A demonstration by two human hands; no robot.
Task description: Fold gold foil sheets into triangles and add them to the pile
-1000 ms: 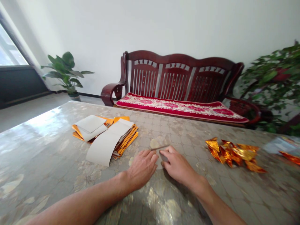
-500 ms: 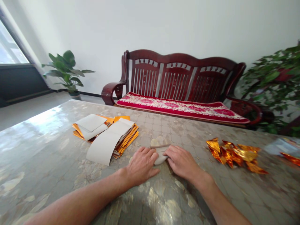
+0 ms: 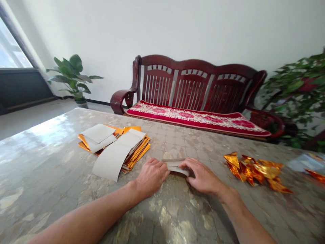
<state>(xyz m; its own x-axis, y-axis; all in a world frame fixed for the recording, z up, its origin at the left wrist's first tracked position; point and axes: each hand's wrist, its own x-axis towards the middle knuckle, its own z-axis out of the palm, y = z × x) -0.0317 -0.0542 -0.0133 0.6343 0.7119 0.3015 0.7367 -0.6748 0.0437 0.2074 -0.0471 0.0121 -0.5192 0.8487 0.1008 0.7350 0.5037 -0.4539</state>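
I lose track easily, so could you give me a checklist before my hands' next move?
1. Left hand at the grey paper's left end: ok.
2. Right hand at its right end: ok.
3. Paper flat: not ok, the near edge looks bowed.
4. Paper ends lined up: cannot tell, hands cover them.
5. Paper stack apart from the hands: ok, left of them.
6. Folded gold foil pieces apart from the hands: ok, to the right.

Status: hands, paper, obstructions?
Left hand, right hand at opposite ends of grey paper. Front edge bowed. Paper stack left, gold foil pieces right; neither touching hands.
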